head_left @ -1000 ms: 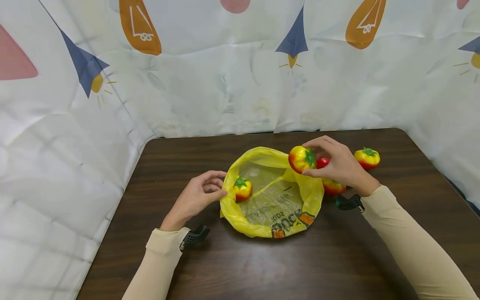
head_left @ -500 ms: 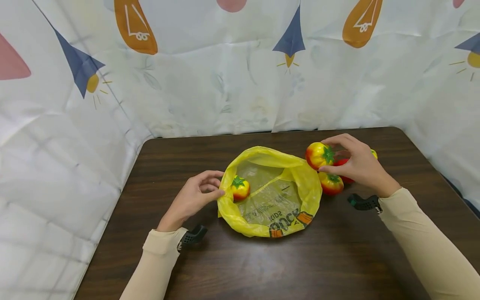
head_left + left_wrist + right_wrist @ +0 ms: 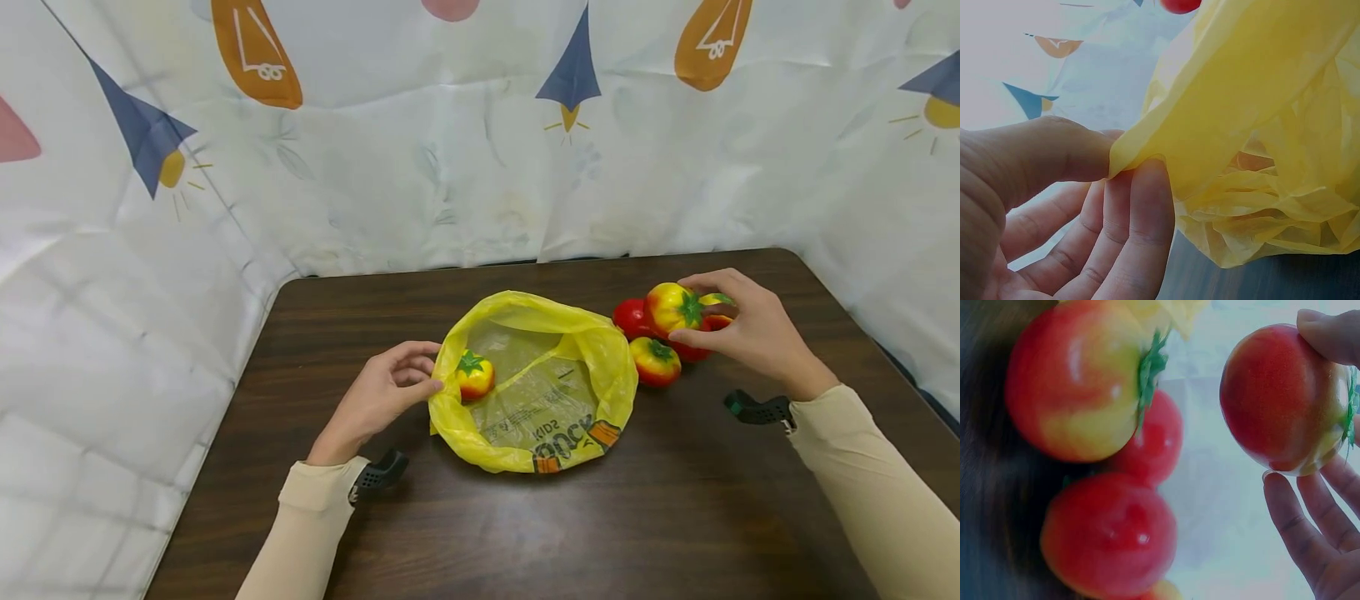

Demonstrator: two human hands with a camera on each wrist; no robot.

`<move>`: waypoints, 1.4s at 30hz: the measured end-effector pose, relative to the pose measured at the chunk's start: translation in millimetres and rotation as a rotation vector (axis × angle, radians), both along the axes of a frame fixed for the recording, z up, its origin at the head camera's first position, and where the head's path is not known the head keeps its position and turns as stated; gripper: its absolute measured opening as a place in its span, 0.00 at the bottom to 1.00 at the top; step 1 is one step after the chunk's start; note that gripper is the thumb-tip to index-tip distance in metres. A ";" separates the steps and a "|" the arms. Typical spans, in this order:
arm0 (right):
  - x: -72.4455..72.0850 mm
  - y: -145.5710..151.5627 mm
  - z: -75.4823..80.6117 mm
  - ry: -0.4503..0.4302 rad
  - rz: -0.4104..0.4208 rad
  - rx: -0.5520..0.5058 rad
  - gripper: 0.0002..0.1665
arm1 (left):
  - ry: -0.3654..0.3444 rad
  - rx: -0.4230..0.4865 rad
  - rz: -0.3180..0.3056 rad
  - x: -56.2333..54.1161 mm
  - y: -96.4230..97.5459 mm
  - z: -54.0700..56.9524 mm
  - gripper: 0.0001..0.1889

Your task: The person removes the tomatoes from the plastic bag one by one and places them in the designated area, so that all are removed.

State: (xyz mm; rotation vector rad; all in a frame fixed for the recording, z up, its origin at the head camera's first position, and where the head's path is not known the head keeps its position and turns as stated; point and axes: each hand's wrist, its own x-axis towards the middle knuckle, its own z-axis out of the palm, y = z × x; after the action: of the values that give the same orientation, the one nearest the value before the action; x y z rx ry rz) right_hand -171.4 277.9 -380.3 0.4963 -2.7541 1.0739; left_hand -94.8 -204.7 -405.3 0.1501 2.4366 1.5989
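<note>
A yellow plastic bag [image 3: 617, 367] stands with its mouth spread wide on the table. My left hand [image 3: 371, 404] pinches its left rim between thumb and fingertips; the left wrist view shows the thin film of the bag [image 3: 1229, 94] in that pinch. Inside, against the left wall, lies one yellow-red tomato [image 3: 476, 382] with a green leafy top. To the right of the bag, my right hand [image 3: 765, 333] grips another yellow-red tomato [image 3: 666, 307], held above the loose ones. The right wrist view has this tomato [image 3: 1272, 400] between thumb and fingertips.
Beside the bag's right rim sit a yellow-red tomato [image 3: 655, 365] and a red tomato [image 3: 628, 318]. Further red and yellow ones are partly hidden behind my right hand. A patterned white cloth [image 3: 420, 183] closes off the back and sides of the dark wooden table [image 3: 570, 533].
My right hand has moved right, away from the bag's mouth, carrying the tomato over the loose ones. A red tomato behind it has come into sight. The left hand keeps its hold on the rim.
</note>
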 end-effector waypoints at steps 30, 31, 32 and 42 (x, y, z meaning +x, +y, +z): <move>24.3 34.0 -19.7 0.000 -0.003 0.109 0.40 | 0.004 -0.033 0.011 -1.0 -2.7 -3.0 0.26; 25.6 35.4 -20.5 -0.013 -0.007 0.113 0.40 | 0.005 -0.033 0.010 -1.2 -2.5 -3.2 0.26; 26.7 37.1 -21.5 -0.020 -0.006 0.120 0.40 | 0.006 -0.033 0.010 -1.4 -2.4 -3.4 0.26; 33.5 49.7 -33.3 -0.032 0.021 0.115 0.38 | 0.000 -0.044 0.007 -3.3 -0.8 -4.4 0.27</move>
State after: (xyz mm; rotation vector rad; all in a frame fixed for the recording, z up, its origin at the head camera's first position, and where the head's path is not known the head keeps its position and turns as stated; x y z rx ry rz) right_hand -137.9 327.6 -413.6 0.5279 -2.8567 0.9396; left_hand -98.1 -205.5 -409.7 0.1339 2.4727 1.5470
